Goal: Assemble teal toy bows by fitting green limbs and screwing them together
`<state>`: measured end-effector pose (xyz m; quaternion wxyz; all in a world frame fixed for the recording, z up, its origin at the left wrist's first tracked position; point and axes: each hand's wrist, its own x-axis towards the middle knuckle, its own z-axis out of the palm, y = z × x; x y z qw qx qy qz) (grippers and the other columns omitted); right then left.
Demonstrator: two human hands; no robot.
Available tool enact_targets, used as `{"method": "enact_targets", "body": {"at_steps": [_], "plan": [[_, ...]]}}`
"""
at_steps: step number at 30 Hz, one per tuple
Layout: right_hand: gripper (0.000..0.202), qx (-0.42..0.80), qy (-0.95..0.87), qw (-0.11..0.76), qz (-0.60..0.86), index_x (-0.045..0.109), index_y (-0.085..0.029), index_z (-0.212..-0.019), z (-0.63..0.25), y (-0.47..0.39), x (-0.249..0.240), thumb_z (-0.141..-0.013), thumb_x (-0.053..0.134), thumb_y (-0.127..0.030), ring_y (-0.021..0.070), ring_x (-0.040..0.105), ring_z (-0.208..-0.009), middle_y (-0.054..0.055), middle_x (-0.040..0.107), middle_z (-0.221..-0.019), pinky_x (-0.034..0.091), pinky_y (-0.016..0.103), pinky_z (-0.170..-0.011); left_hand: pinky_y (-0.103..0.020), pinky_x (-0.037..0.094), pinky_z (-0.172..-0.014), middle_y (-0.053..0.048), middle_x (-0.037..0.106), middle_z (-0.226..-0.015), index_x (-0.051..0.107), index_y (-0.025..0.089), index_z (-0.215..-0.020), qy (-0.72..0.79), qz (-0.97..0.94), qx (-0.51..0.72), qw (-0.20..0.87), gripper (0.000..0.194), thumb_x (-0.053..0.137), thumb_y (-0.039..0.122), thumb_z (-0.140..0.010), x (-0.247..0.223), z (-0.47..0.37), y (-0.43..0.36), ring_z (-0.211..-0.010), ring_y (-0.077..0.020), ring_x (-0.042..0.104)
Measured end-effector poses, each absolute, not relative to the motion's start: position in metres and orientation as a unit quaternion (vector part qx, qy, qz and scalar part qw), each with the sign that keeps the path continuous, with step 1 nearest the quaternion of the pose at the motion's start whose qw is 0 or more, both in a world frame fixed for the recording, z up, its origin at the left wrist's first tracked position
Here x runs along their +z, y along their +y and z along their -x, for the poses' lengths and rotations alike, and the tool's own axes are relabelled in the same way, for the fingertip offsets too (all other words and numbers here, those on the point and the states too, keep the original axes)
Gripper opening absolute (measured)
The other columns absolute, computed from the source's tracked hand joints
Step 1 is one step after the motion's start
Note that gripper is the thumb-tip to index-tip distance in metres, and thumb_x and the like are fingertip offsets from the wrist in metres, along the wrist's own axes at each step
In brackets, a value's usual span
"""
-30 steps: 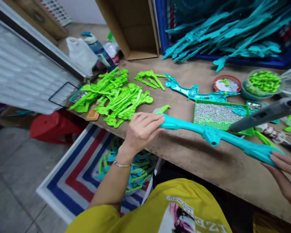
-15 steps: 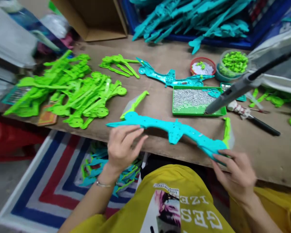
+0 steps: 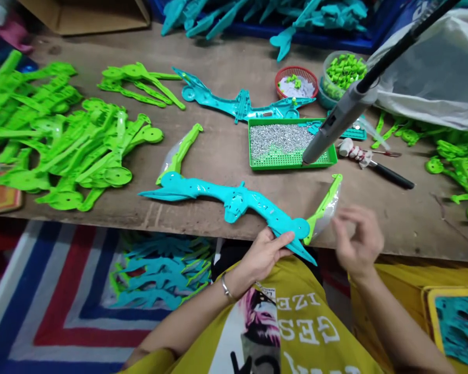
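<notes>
A turquoise plastic toy bow body (image 3: 214, 191) lies along the table's front edge, with a lime-green limb (image 3: 187, 148) at its left end and another lime-green limb (image 3: 323, 208) at its right end. Each limb has a clear film-like piece along its side. My left hand (image 3: 265, 253) is closed around the body's right end, thumb on top. Just right of the right limb, my right hand (image 3: 359, 240) hovers with loosely curled, somewhat blurred fingers. It appears to hold nothing and is apart from the limb.
A green tray (image 3: 292, 166) of small metal screws stands behind the bow, under a hanging grey screwdriver (image 3: 327, 130). A second turquoise body (image 3: 218, 104) lies behind. Lime-green parts (image 3: 81, 156) are heaped at left. A black-handled tool (image 3: 392, 174) lies at right.
My left hand has moved from the body's left end to its right end and grips it there. My right hand has let go and shifted off to the right. The view has also shifted.
</notes>
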<state>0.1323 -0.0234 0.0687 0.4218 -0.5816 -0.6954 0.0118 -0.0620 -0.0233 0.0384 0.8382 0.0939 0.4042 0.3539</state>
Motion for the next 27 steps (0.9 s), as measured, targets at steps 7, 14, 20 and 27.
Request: {"method": "enact_targets", "body": {"at_steps": [7,14,20,27], "plan": [[0.044,0.029,-0.902,0.112,0.415,0.062,-0.02,-0.064,-0.171,0.055,0.057,-0.101,0.043,-0.034,0.0183,0.062,-0.072,0.003,0.066,-0.065,0.043,0.038,-0.086,-0.033,0.062,-0.072,-0.006,0.074,-0.093,0.068,0.014,-0.09,0.413,-0.077,0.331,0.845,0.047,0.095,0.036,-0.059,0.042,0.068,-0.024,-0.08,-0.0181,0.071],[0.05,-0.06,-0.818,0.073,0.568,0.059,-0.019,-0.056,-0.155,0.018,0.062,-0.101,0.046,-0.036,0.0163,0.055,-0.054,0.006,0.065,-0.056,0.031,0.034,-0.068,-0.036,0.061,-0.074,-0.006,0.074,-0.09,0.068,0.015,-0.089,0.413,-0.039,0.402,0.817,0.048,0.095,0.038,-0.057,0.047,0.056,-0.025,-0.078,-0.0177,0.07],[0.045,-0.109,-0.806,0.096,0.573,0.06,-0.019,-0.055,-0.166,0.014,0.051,-0.097,0.052,-0.032,0.0182,0.056,-0.053,0.006,0.064,-0.051,0.033,0.033,-0.064,-0.042,0.058,-0.083,-0.007,0.074,-0.101,0.067,0.018,-0.098,0.399,-0.042,0.403,0.823,0.06,0.095,0.047,-0.054,0.036,0.04,-0.025,-0.082,-0.0178,0.069],[0.031,-0.081,-0.866,0.165,0.466,0.066,-0.021,-0.061,-0.219,0.063,0.029,-0.091,0.064,-0.028,0.017,0.063,-0.057,0.006,0.07,-0.063,0.041,0.031,-0.057,-0.041,0.053,-0.096,-0.011,0.073,-0.111,0.068,0.018,-0.105,0.346,-0.09,0.317,0.878,0.05,0.089,0.043,-0.067,0.031,0.057,-0.022,-0.088,-0.0192,0.074]]}}
